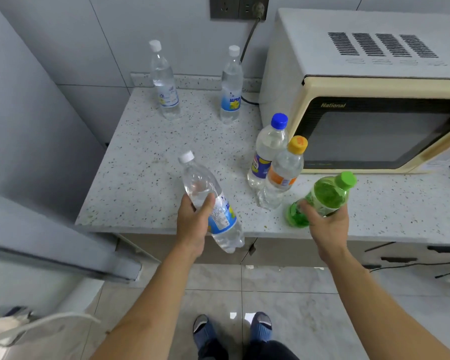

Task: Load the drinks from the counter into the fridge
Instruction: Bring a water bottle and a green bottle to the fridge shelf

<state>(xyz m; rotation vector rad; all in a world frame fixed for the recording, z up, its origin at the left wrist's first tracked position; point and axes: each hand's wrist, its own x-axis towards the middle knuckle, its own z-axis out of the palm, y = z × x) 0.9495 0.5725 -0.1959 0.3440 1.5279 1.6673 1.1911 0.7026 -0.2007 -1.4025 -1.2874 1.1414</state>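
My left hand (195,224) grips a clear bottle with a white cap and blue label (218,216), tilted and held over the counter's front edge. My right hand (327,224) grips a green bottle with a green cap (325,196), also tilted. On the speckled counter (140,165) stand two more clear white-capped bottles at the back, one on the left (165,81) and one on the right (231,87). Nearer, a blue-capped bottle (266,149) and an orange-capped bottle (283,172) stand side by side, touching. The grey fridge (24,126) fills the left side.
A cream microwave (374,100) takes up the counter's right part, its cable running to a wall socket (238,7). The blurred fridge door edge (63,261) juts out at lower left. Tiled floor and my feet (231,331) are below.
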